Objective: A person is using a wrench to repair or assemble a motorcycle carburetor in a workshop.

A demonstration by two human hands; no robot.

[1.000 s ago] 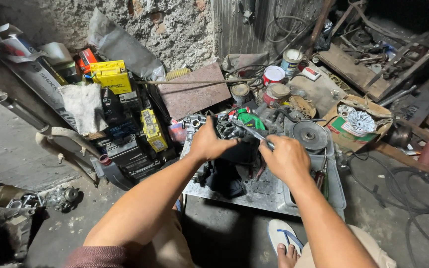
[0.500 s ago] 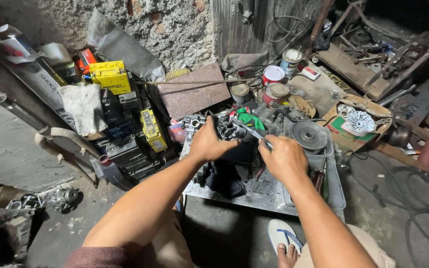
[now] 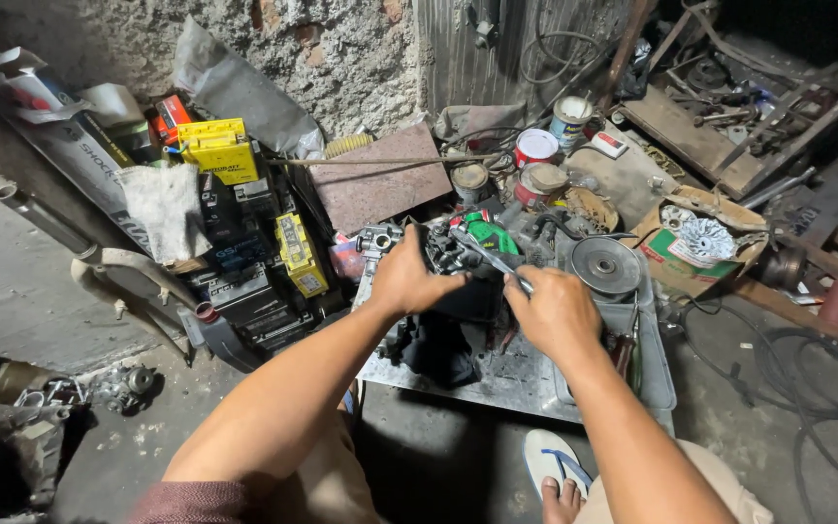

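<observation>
Right hand (image 3: pixel 557 312) fingers are closed around the handle of a metal tool (image 3: pixel 485 256), shaft angled up-left onto a dark engine part (image 3: pixel 458 267). Left hand (image 3: pixel 407 279) is clamped over the near-left side of that part, fingers curled on it. The part is set on a low metal tray (image 3: pixel 526 374), with a round metal disc (image 3: pixel 605 266) just beside the right hand. Tins (image 3: pixel 535 147) and yellow boxes (image 3: pixel 217 150) are stacked behind.
</observation>
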